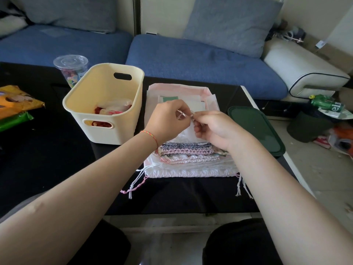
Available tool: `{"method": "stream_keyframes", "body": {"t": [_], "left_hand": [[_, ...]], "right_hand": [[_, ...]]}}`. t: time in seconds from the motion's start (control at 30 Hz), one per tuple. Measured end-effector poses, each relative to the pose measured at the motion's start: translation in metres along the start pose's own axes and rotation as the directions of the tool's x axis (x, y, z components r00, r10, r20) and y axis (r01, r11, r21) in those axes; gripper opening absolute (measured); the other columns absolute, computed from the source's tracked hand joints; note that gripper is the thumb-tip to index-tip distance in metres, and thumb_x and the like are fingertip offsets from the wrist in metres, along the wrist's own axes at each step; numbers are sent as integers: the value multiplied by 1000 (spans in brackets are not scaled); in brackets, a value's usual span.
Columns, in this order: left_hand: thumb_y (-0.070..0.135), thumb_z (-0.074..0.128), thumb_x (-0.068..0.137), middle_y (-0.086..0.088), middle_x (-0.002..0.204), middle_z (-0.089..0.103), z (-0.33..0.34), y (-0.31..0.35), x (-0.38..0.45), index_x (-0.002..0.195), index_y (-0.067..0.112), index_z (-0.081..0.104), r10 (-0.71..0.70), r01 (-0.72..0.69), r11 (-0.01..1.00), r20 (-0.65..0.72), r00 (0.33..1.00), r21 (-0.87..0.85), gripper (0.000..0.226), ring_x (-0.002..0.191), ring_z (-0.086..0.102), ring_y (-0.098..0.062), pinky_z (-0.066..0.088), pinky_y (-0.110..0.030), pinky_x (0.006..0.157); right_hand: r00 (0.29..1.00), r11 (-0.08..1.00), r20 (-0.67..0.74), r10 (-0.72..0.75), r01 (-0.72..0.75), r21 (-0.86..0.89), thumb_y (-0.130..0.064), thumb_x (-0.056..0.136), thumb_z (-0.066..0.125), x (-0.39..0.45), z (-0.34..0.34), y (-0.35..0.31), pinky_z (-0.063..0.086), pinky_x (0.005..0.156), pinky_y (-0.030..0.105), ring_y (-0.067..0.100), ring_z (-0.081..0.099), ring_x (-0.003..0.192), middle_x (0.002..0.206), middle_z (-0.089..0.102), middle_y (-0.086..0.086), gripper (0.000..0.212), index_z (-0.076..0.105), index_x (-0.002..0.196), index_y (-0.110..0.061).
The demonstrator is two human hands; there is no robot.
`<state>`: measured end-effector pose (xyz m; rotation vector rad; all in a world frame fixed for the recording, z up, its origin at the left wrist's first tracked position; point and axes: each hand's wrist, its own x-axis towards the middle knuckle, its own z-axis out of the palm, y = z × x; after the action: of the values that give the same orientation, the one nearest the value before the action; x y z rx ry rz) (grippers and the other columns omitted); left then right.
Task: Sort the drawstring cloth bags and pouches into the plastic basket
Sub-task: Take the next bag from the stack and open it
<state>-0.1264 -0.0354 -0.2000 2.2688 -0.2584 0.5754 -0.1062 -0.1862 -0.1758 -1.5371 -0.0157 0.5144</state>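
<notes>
- Snack packets [16,104], one orange and one green, both of glossy crinkled foil, lie at the far left of the black table [47,169].
- Behind them stands a clear plastic cup [71,70] with a flat round lid and colourful print on its side, just beside the basket's far left corner.
- Next comes the plastic basket [104,104]: cream, smooth, rectangular with rounded corners and oval handle slots. Inside lie a translucent white pouch [114,106] and something red beneath it.
- Left hand [168,121], with a thin braided thread bracelet [150,137] at the wrist, hovers above the pile and pinches a thin white drawstring [181,114] between fingertips.
- Right hand [214,129] meets it, fingers curled, pinching the same string at its other end, just beside the left fingertips.
- Under both hands sits the stack of drawstring bags [191,159]: flat, soft cloth with ruched, gathered top hems in white, pink and grey-blue, knotted cords trailing off both near corners. The stack lies directly right of the basket, near it but whether touching I cannot tell.
- Further right, a dark green plastic lid [256,129] with rounded corners rests on the table's edge.
- Blue fabric sofa cushions [200,60] run behind.
</notes>
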Motion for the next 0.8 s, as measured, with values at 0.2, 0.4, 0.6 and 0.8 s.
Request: {"method": "stream_keyframes", "body": {"t": [0.2, 0.4, 0.6, 0.8], "left_hand": [[26, 78, 79, 16, 68, 59, -1, 1, 2, 80, 13, 74, -51, 52, 998, -28, 998, 33, 14, 65, 56, -7, 36, -4, 59], [26, 75, 78, 10, 64, 58, -1, -1, 4, 73, 15, 69, -134, 133, 990, 25, 991, 40, 14, 60, 50, -4, 40, -11, 59], [30, 69, 83, -9, 81, 69, -1, -5, 5, 77, 8, 72, -180, 179, 984, 138, 974, 17, 23, 81, 61, -22, 50, -34, 76], [21, 56, 92, -23, 71, 51, -3, -5, 9, 69, -10, 56, -232, 234, 972, 241, 942, 19, 38, 60, 38, -18, 31, -21, 52]], "right_hand": [[999, 1000, -32, -2, 2, 2, -2, 98, 51, 1, 1, 0, 41, 55, 25, 14, 47, 55, 61, 49, 4, 22, 64, 81, -4], [998, 998, -60, -30, 27, -56, -2, 97, 57, 1, 2, 2, 55, 58, 24, 13, 62, 57, 66, 64, 6, 14, 67, 87, -2], [997, 991, -60, -49, 41, -123, -2, 97, 56, 4, 3, 5, 57, 63, 26, 14, 64, 62, 74, 67, 9, 14, 67, 89, -3], [980, 950, -106, -166, 130, -284, 4, 90, 64, 2, -1, 4, 61, 71, 32, 22, 72, 69, 77, 72, 13, 8, 70, 95, 0]]}}
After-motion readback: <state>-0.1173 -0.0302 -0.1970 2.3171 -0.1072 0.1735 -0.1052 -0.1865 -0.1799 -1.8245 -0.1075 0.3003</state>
